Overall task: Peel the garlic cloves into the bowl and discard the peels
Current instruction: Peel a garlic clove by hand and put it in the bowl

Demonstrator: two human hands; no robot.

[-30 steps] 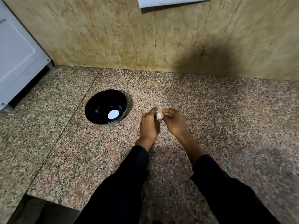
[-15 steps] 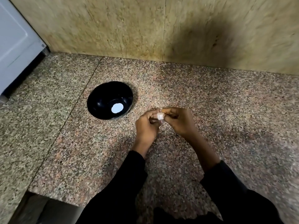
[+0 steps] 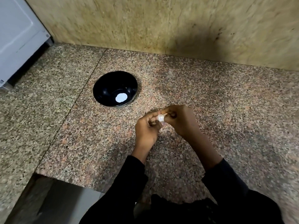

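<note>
Just right of the black bowl (image 3: 115,88), above the counter (image 3: 226,110), your left hand (image 3: 148,127) and right hand (image 3: 179,120) together pinch a garlic clove (image 3: 161,118). Small, light and likely slick, its papery skin should tear easily; grip the firm body and pick at the tip.

Two bare hands (image 3: 163,125), long black sleeves (image 3: 129,188) to the wrists

A speckled granite counter (image 3: 226,97) meets a beige stone wall (image 3: 145,21).
</note>
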